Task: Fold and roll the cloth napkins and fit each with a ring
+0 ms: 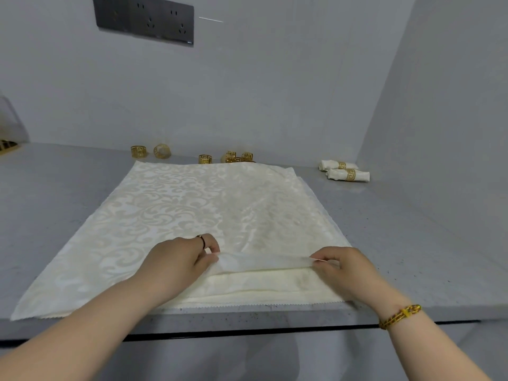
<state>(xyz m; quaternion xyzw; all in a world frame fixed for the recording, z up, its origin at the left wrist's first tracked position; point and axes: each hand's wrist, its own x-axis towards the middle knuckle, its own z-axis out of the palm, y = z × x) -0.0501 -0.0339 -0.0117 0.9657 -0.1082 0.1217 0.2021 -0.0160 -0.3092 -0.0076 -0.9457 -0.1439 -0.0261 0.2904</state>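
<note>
Cropped by the left edge: a gold openwork object (7,145), kind not tellable, and a clear pane (12,116) above it. Cropped by the top edge: the dark socket panel (143,20). Bunched behind the far hem of the napkin (206,199): a cluster of gold napkin rings (237,157), overlapping, count unclear. Partly tucked behind the lifted near hem: fingertips of the left hand (178,259) and right hand (343,266). Beneath it: more cloth layers (261,292), number not tellable. Cut by the bottom edge: both forearms (82,325).

Glossy damask cloth napkin (192,204); shiny gold metal rings (204,158).
</note>
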